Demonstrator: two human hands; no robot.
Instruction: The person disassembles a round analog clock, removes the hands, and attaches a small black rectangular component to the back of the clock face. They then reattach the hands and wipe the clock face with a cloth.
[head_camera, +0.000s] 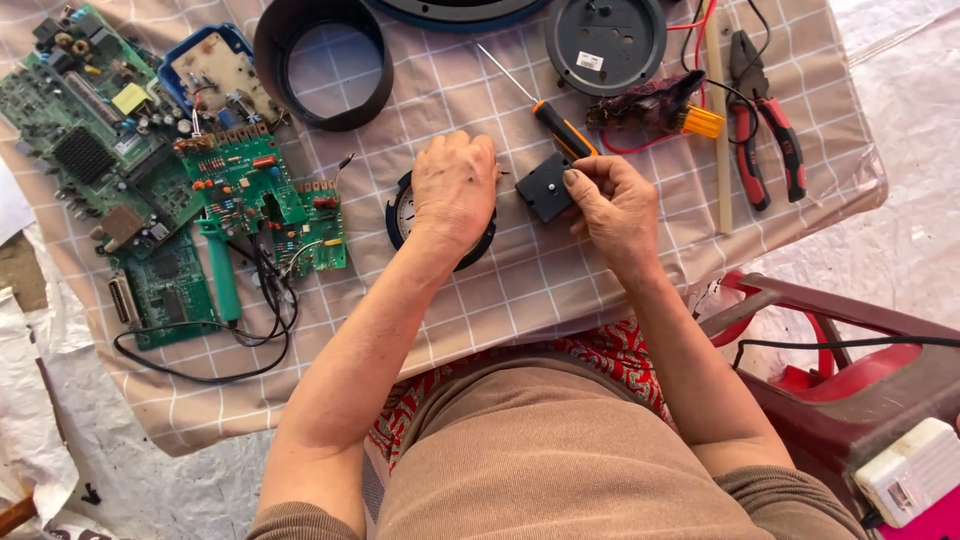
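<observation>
My left hand (455, 185) rests palm down on a small round clock face with a dark rim (398, 215), covering most of it. My right hand (612, 205) grips a small black square module (545, 187) just right of the left hand, thumb on its edge. An orange-and-black screwdriver (560, 128) lies right behind the module, its thin shaft pointing up and left. All of it lies on a checked beige cloth (520, 290) over a low table.
Several green circuit boards (150, 170) and a green soldering iron (222, 275) with black cable lie at left. A black ring (322, 62), a round grey back plate (605, 42), red-handled pliers (765, 125) and a wooden stick (718, 120) lie behind. A red plastic stool (850, 370) stands at right.
</observation>
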